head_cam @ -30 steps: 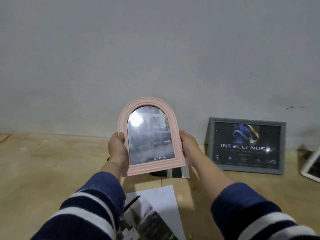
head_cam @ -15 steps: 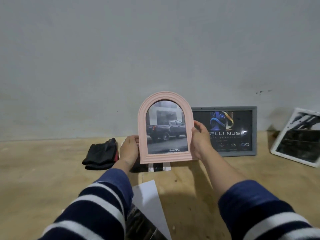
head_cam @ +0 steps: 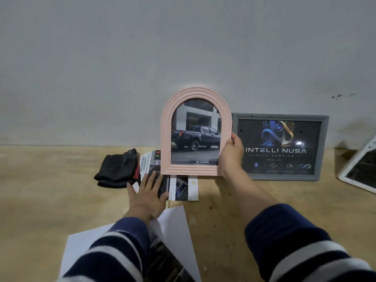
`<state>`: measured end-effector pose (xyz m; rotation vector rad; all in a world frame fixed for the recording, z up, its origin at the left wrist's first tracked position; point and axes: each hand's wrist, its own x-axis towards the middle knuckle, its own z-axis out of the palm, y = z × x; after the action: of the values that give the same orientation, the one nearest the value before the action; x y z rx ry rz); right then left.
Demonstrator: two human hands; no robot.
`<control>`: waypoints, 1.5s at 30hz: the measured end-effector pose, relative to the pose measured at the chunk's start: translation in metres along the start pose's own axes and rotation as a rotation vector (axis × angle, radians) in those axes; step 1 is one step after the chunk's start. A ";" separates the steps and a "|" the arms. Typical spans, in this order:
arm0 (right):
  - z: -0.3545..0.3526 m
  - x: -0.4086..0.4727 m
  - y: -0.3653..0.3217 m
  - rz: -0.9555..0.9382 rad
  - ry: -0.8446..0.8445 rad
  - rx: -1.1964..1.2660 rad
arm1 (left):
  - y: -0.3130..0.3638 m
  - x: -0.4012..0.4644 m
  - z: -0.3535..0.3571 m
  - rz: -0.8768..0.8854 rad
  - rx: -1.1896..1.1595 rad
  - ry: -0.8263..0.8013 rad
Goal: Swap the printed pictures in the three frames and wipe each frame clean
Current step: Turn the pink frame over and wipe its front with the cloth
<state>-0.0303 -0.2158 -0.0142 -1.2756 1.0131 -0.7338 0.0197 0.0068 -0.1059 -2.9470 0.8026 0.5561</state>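
Observation:
A pink arched frame (head_cam: pixel 195 94) with a dark pickup-truck print stands upright near the wall. My right hand (head_cam: pixel 232 153) grips its right edge. My left hand (head_cam: pixel 147 191) lies flat, fingers spread, on printed pictures (head_cam: pixel 182 188) lying on the wooden table below the frame. A grey rectangular frame (head_cam: pixel 323 147) holding a dark logo print leans on the wall to the right. A white frame (head_cam: pixel 358 171) lies tilted at the far right edge. A folded black cloth (head_cam: pixel 117 168) sits left of the prints.
White paper sheets with a dark print (head_cam: pixel 175 226) lie near the table's front, partly under my left sleeve. The grey wall (head_cam: pixel 183 58) rises directly behind the frames. Bare wooden tabletop (head_cam: pixel 46 190) stretches to the left.
My left hand has let go of the pink frame and dropped onto the prints on the table. The frame moved farther away toward the wall, held by the right hand alone.

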 end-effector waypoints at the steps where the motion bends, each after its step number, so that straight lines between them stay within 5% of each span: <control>1: 0.004 0.000 0.003 0.001 0.005 -0.008 | -0.006 -0.003 0.001 -0.011 0.006 -0.002; 15: 0.033 -0.008 0.014 -0.009 -0.050 -0.132 | -0.083 -0.059 0.001 -0.162 0.036 -0.087; 33: 0.031 0.008 0.017 0.095 -0.056 -0.152 | -0.079 -0.060 0.010 -0.242 -0.032 -0.027; 45: 0.017 -0.010 0.014 0.230 -0.208 -0.488 | -0.064 -0.053 -0.007 -0.293 -0.109 -0.067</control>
<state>-0.0197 -0.1976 -0.0257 -1.5790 1.1826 -0.1706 0.0116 0.0871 -0.0842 -3.0433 0.3334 0.6904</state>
